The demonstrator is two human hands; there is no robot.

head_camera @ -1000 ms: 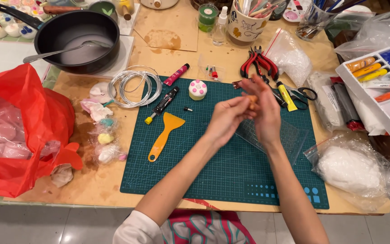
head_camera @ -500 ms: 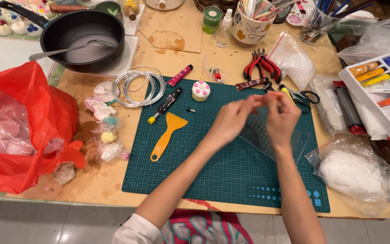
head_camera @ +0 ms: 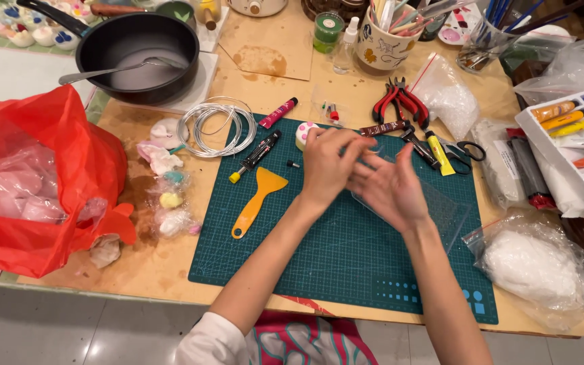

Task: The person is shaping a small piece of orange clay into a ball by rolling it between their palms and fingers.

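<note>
Working above a green mat (head_camera: 346,270), the left hand (head_camera: 326,165) and right hand (head_camera: 390,189) meet palm to palm, fingers loosely curled toward each other. Whether they clamp anything cannot be told; any piece between them is hidden. A clear sheet (head_camera: 441,206) lies on the mat under and beside the right hand.

Hazards, as judged:
- A small piece slipping from the fingers could roll among the pliers (head_camera: 397,101), scissors (head_camera: 464,149) and tubes just beyond the hands.
- The left wrist lies near the orange scraper (head_camera: 258,199) and black pen (head_camera: 258,154); a sideways sweep may knock them.
- The right forearm passes close to the bag of white stuff (head_camera: 539,267), which could be dragged off the table edge.
</note>
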